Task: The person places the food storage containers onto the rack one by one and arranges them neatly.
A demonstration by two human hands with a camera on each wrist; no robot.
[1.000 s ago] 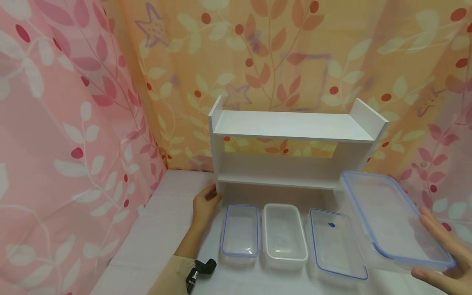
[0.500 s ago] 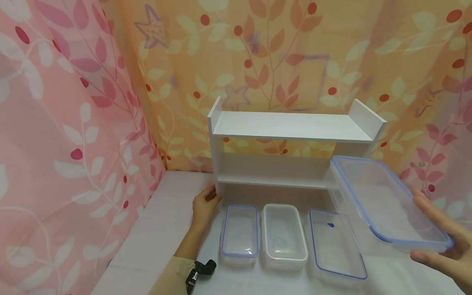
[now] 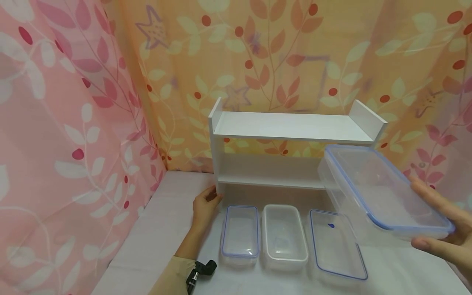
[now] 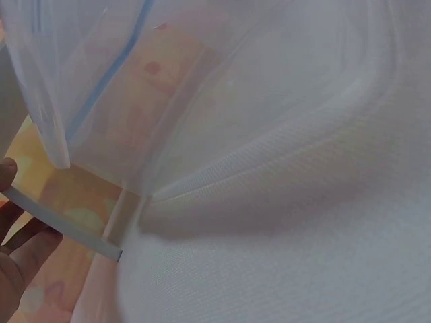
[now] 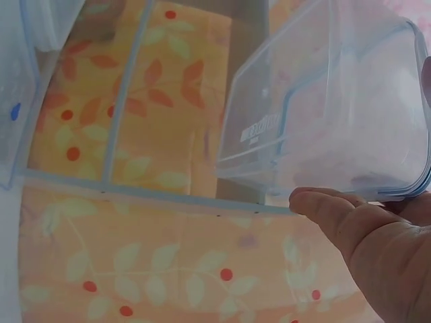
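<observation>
My right hand (image 3: 446,229) grips a large clear food container (image 3: 387,190) with a blue-edged rim by its right end. It is held in the air, tilted, in front of the right side of a white two-tier shelf (image 3: 291,125). In the right wrist view, the thumb and fingers of the hand (image 5: 377,235) are around the container (image 5: 330,128). With my left hand (image 3: 204,209) I hold the lower front edge of the shelf's left side panel. The left wrist view shows the fingers (image 4: 30,252) pinching that thin white panel edge (image 4: 71,229).
Three more clear containers stand on the white table before the shelf: a small blue-rimmed one (image 3: 240,231), a white-rimmed one (image 3: 284,233) and a blue-rimmed one (image 3: 337,250) partly behind the held container. Patterned curtains (image 3: 177,61) enclose the back and sides.
The right hand has raised the large container and moved it slightly left and toward the shelf, so it covers more of its right side. The left hand stays in place.
</observation>
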